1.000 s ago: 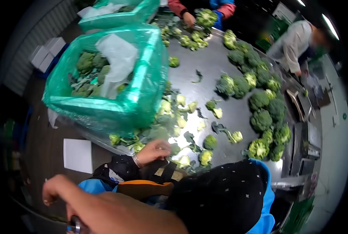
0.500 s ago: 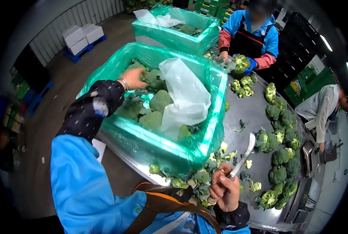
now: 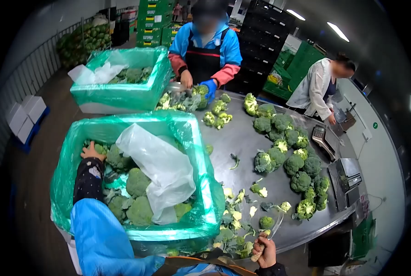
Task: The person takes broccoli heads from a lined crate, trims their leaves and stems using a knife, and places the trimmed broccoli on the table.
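Observation:
My left hand (image 3: pixel 93 152) reaches into the crate lined with green plastic (image 3: pixel 210 184), its fingers curled over a broccoli head (image 3: pixel 102 149) at the far left corner. More broccoli heads (image 3: pixel 138 182) lie around it, partly covered by a white plastic sheet (image 3: pixel 162 170). Low at the front, my right hand (image 3: pixel 267 253) is closed around the pale handle of a knife (image 3: pixel 276 226). The curved blade points up and away, over the metal table. Beside the knife lie a small broccoli piece (image 3: pixel 266 222) and cut leaves and stalks (image 3: pixel 235 218).
Whole broccoli heads (image 3: pixel 302 170) are grouped on the right of the metal table (image 3: pixel 233 142). A second lined crate (image 3: pixel 118 96) stands behind mine. Across the table a co-worker (image 3: pixel 208 50) handles broccoli; another person (image 3: pixel 318 87) stands at the right, near a scale (image 3: pixel 323 138).
My view has swung to the right and up. My left hand has shifted to the crate's far left corner. The knife in my right hand now sits lower in view.

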